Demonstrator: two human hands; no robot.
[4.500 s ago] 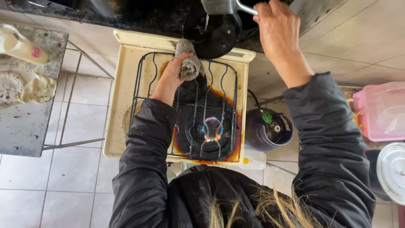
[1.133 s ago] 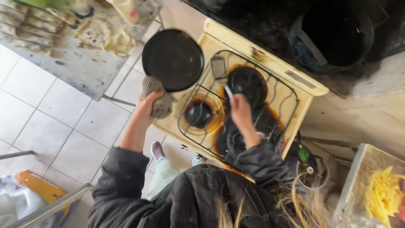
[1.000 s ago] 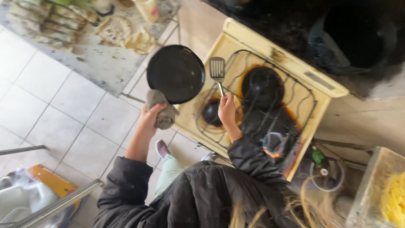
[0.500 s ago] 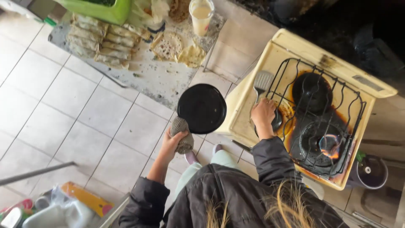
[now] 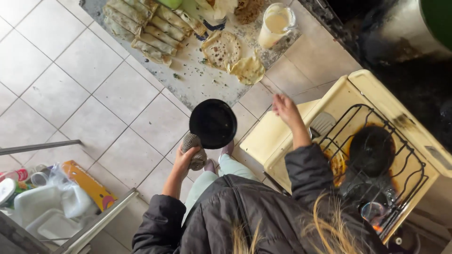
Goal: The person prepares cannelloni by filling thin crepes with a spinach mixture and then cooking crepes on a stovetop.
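Holding a small black frying pan [image 5: 213,123] out over the tiled floor [image 5: 94,89], between the table [image 5: 197,82] and the stove [image 5: 358,155] — that's my left hand [image 5: 184,157], clenched on the handle through a grey cloth [image 5: 194,151] wrapped around it. Pan looks round, matte black, shallow, nothing visible in it, held roughly level. I'd judge it stiff metal, moderately heavy for its size and probably hot given the cloth, so the wrapped handle is the only sensible place to grip; the rim is no place for bare fingers.

My right hand [image 5: 285,107] is raised over the near left corner of the stove, fingers loose and spread, gripping nothing. Just beside it a metal spatula [image 5: 322,124] rests on the wire grate [image 5: 376,160] — not touching the hand as far as I can tell.

On the table: a row of rolled flatbreads [image 5: 146,28] at the far left edge, two flat rounds [image 5: 233,56] near the middle, a jug of pale batter [image 5: 277,23] at the right edge. A dark burner plate [image 5: 372,149] sits on the scorched stove top.
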